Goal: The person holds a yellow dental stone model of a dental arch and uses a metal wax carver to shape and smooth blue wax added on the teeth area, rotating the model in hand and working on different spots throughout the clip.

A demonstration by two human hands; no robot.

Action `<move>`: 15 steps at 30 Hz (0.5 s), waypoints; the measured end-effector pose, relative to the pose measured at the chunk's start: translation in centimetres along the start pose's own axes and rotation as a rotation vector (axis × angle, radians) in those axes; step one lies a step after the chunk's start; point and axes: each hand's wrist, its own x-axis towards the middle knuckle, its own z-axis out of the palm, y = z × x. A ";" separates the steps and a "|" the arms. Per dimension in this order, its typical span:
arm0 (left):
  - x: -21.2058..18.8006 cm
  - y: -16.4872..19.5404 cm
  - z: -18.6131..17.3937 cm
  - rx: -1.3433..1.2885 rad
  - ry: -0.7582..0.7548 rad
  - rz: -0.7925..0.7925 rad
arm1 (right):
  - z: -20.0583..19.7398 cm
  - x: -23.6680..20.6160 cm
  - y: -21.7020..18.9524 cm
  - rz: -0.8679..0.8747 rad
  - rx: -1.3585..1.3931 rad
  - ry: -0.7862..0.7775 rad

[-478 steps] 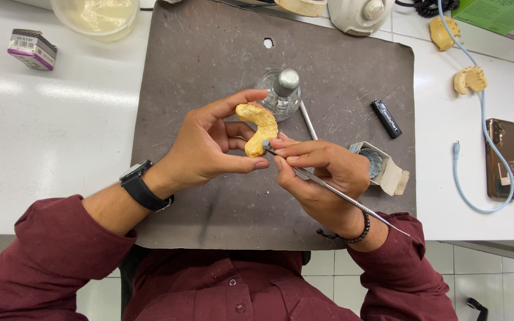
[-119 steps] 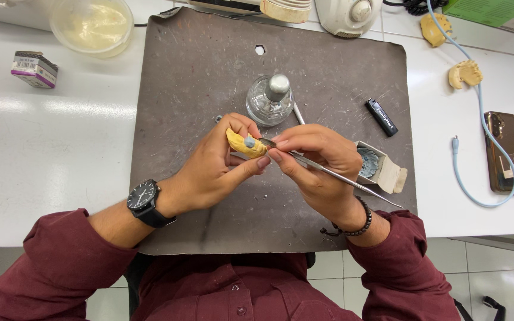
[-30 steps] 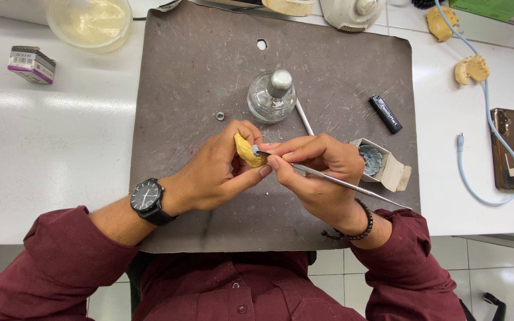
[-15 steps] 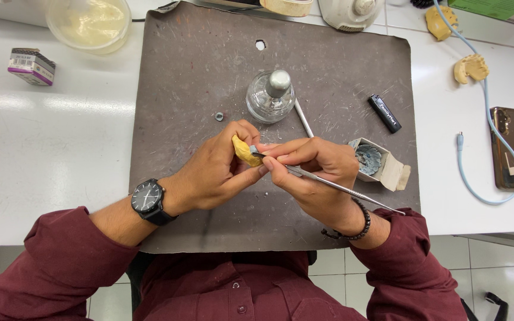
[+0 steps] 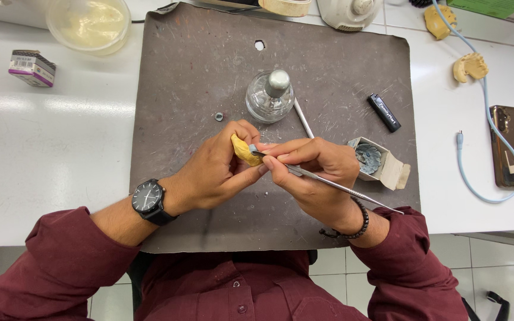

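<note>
- While the left hand (image 5: pixel 212 172) curls round a yellow dental cast (image 5: pixel 244 151), its grip is pressed on the piece, thumb below and fingers over the top, at the centre of the frame.
- Pinched in the right hand (image 5: pixel 313 175) like a pen is a thin metal wax carver (image 5: pixel 334 187); its tip meets the cast where a small blue dab shows, and its handle runs off toward the lower right.
- Both hands hover above a scratched grey-brown work mat (image 5: pixel 179 77) that lies on the white surface (image 5: pixel 49 154).
- A black wristwatch (image 5: pixel 148 198) sits on the left wrist, a dark bead bracelet (image 5: pixel 359 219) on the right; both sleeves are maroon.
- Just above the hands stands a glass spirit lamp (image 5: pixel 270 98) with a metal cap, with a second slim metal tool (image 5: pixel 303 117) lying beside it.
- Right of the hands lies an open small carton (image 5: pixel 382 166) holding blue-grey wax, and above it a black lighter (image 5: pixel 384 112).
- Off the mat at right are a phone (image 5: pixel 510 145), a pale blue cable (image 5: pixel 483 184) and two more yellow casts (image 5: pixel 471 65).
- At upper left sit a clear bowl (image 5: pixel 90 24) and a small box (image 5: pixel 33 67).
</note>
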 end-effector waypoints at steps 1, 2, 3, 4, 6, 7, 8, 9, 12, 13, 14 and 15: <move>0.0 0.0 0.0 0.014 0.008 -0.005 | 0.0 0.0 0.0 -0.001 -0.004 -0.001; 0.0 0.0 0.0 0.030 0.016 -0.010 | 0.1 0.0 -0.1 -0.004 -0.007 -0.002; 0.0 0.1 0.0 0.035 0.020 -0.007 | 0.1 0.0 -0.1 -0.007 -0.010 -0.003; -0.1 0.1 0.0 0.039 0.023 -0.003 | 0.1 0.0 -0.2 -0.017 -0.022 -0.007; 0.0 0.1 -0.1 0.043 0.024 -0.001 | 0.1 0.1 -0.4 -0.034 -0.047 -0.013; 0.0 0.2 -0.1 0.044 0.022 -0.002 | 0.0 0.1 -0.4 -0.037 -0.063 -0.015; 0.0 0.2 -0.1 0.044 0.020 -0.003 | 0.0 0.1 -0.5 -0.039 -0.078 -0.015; 0.0 0.2 -0.2 0.042 0.012 -0.009 | 0.0 0.1 -0.6 -0.041 -0.092 -0.016; 0.0 0.3 -0.2 0.017 -0.002 -0.021 | -0.1 0.2 -0.7 -0.038 -0.095 -0.025; 0.0 0.3 -0.2 -0.001 0.001 -0.018 | -0.1 0.2 -0.6 -0.043 -0.101 -0.026; 0.0 0.4 -0.2 -0.020 0.003 -0.016 | -0.1 0.2 -0.7 -0.046 -0.106 -0.029; 0.0 0.4 -0.2 -0.029 0.000 -0.018 | -0.1 0.2 -0.7 -0.051 -0.111 -0.033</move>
